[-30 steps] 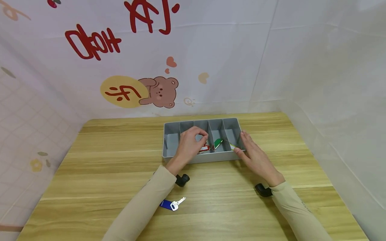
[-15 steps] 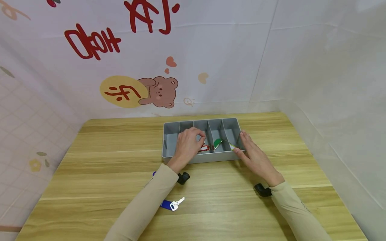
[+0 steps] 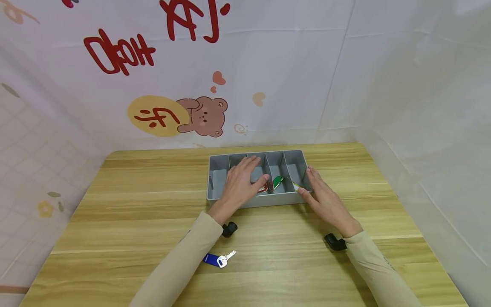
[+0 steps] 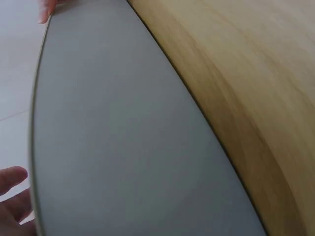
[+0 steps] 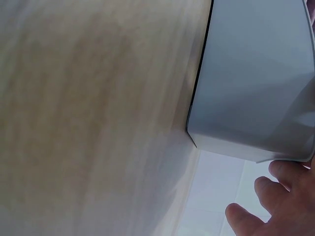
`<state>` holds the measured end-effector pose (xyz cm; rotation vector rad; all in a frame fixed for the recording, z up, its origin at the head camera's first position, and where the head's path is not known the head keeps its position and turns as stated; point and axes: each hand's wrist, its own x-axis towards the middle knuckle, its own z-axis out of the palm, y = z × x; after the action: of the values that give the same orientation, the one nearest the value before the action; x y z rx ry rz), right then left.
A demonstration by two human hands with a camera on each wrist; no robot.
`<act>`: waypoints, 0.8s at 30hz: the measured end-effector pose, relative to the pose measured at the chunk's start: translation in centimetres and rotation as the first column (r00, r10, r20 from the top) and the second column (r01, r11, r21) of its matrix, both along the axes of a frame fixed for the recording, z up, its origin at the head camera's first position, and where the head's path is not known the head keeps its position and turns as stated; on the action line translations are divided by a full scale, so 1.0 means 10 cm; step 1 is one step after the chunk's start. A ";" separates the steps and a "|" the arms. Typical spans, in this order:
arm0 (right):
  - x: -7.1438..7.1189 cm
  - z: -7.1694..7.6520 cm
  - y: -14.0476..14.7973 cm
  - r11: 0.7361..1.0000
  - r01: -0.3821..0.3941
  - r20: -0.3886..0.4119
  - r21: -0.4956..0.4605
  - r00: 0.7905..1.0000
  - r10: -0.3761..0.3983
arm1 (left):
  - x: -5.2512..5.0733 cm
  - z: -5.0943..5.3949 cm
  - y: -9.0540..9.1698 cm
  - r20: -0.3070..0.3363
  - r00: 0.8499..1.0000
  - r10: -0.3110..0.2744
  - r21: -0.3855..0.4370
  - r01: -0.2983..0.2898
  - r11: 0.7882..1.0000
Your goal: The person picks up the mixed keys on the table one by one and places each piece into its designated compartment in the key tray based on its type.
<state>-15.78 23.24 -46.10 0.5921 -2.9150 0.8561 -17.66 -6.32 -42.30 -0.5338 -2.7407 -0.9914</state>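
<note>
My left hand (image 3: 238, 182) is over the middle of a grey divided tray (image 3: 276, 200), its fingers extended and thumb apart, holding nothing. Just beneath the thumb, a red key tag (image 3: 264, 188) lies in the middle compartment, partly hidden. To its right, a green tag (image 3: 278, 182) lies in one compartment and a yellow-edged tag (image 3: 296, 186) in the last. At the tray's front right corner rests my right hand (image 3: 330, 204), thumb at the front rim and nearly straight fingers along the right side. In the right wrist view, its fingers (image 5: 269, 194) stand outside the tray wall (image 5: 251, 83).
On the wooden table (image 3: 291, 264), near my left forearm, lies a silver key (image 3: 225, 259) with a blue tag (image 3: 211, 259). Black wrist-camera parts (image 3: 335, 242) stick out beside each wrist. A printed curtain (image 3: 284, 85) hangs behind the table and along its sides.
My left thumb and fingers, brought together over the tray earlier, have spread apart. The red tag sits slightly differently in its compartment. My right hand has stayed at the corner.
</note>
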 end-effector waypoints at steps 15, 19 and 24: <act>0.00 -0.01 0.03 0.999 -0.014 -0.020 -0.038 1.000 0.014 | 0.34 0.08 -0.47 -0.102 0.991 -0.088 -0.012 0.087 0.996; -0.01 -0.01 0.01 0.998 -0.023 -0.076 -0.066 0.997 0.018 | 0.44 0.10 -0.60 -0.102 0.992 -0.074 -0.024 0.072 0.997; 0.03 0.05 -0.08 0.997 -0.032 -0.127 -0.075 0.992 0.022 | 0.55 0.10 -0.75 -0.095 0.994 -0.048 -0.009 0.047 0.999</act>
<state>-15.44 22.40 -45.59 0.6562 -2.7541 0.8943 -12.14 -13.84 -41.34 -0.6333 -2.6601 -0.9417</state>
